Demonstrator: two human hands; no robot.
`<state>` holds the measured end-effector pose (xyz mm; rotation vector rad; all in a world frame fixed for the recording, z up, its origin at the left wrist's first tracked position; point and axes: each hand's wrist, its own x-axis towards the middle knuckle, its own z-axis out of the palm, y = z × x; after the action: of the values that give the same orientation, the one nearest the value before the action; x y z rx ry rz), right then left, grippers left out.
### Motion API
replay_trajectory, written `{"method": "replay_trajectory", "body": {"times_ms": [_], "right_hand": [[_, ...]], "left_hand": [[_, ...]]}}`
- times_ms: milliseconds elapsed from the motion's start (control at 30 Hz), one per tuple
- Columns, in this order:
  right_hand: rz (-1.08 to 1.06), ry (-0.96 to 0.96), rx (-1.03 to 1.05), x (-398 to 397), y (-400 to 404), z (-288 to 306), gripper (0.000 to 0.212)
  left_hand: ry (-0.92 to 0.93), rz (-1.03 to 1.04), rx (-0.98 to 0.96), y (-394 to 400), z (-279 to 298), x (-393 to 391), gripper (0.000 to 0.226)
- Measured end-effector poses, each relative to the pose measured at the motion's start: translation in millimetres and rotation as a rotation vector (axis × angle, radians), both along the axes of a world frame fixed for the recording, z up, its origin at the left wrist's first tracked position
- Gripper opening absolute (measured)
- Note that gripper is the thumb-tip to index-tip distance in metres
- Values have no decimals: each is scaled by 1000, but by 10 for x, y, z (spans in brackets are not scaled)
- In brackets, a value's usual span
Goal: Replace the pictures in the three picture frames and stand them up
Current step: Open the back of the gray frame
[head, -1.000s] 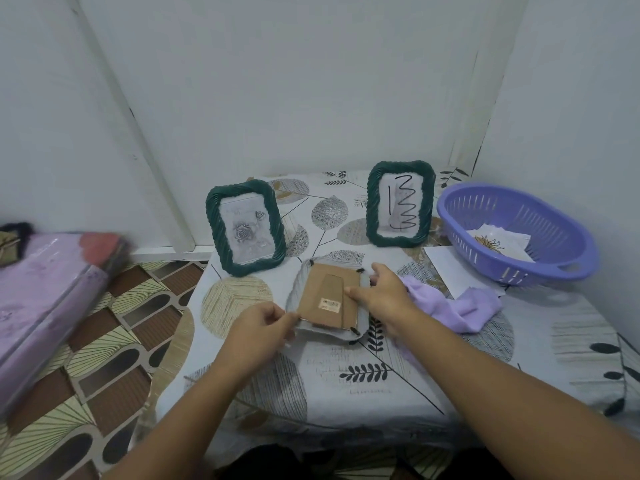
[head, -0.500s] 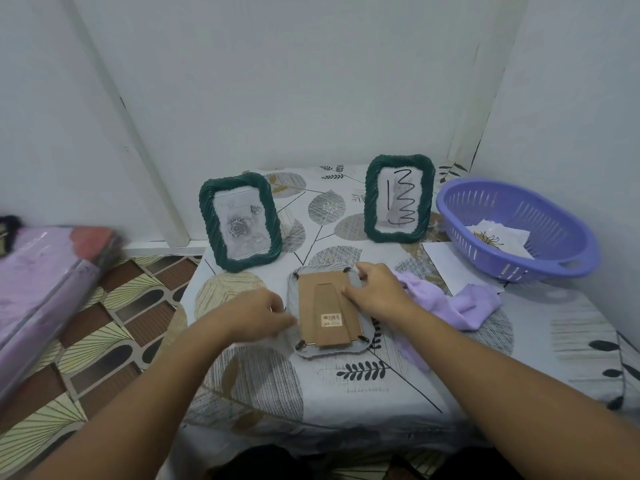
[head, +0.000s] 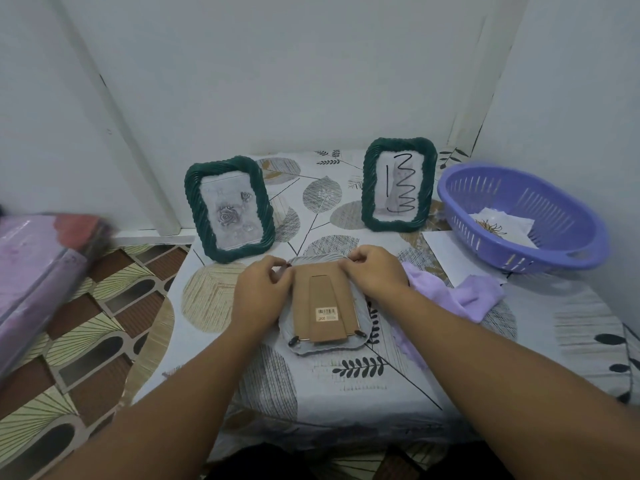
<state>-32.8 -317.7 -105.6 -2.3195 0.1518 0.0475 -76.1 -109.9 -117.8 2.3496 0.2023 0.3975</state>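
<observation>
White walls meet in a corner behind a small table (head: pixel 346 396) covered with a leaf-printed cloth; only the head view is given.

A third picture frame (head: pixel 322 346) lies face down at the middle of the table, its brown cardboard back (head: pixel 323 306) with stand flap and barcode sticker facing up. Both hands cover its far corners. The left hand (head: pixel 265 292) has its fingers curled at the far left corner, and the right hand (head: pixel 375 273) has its fingers curled at the far right corner. They appear to pinch the small retaining tabs there, but the fingertips hide the tabs, so this is not certain. Two dark tabs show at the near corners. The picture inside cannot be seen.

Two green picture frames stand upright behind: the left frame (head: pixel 230 209) shows a grey rose picture, and the right frame (head: pixel 398 185) shows a black zigzag drawing. They stand well apart, with bare cloth between them.

A purple cloth (head: pixel 457 292) lies just right of the right hand, partly under the forearm. A white sheet (head: pixel 450 251) is partly tucked beneath a purple plastic basket (head: pixel 519 220) near the right wall; the basket holds paper with a drawing, too small to read. At the left edge a blurred, plastic-wrapped pink bundle (head: pixel 34 271) is cut off. Patterned floor shows beside the table's left edge.
</observation>
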Motion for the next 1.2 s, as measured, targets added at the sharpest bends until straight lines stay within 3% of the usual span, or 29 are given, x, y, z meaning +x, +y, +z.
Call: {"method": "replay_trajectory", "body": {"times_ms": [167,767,1100,1200], "right_hand": [[-17,0,-36,32,13,-8,25],[-55,-17,-125,68,34,-12,18],[19,-52,-55,47,-59,-20,19],[42,-68,91,-28,-93,-19,20]], "left_hand": [[17,86,-86,-43,-19,24,18],[-17,75,-11,-71,-46,10,15],[-13,74,-9,-55,-52,26,15],[57,16,-16,6,35,31,13]]}}
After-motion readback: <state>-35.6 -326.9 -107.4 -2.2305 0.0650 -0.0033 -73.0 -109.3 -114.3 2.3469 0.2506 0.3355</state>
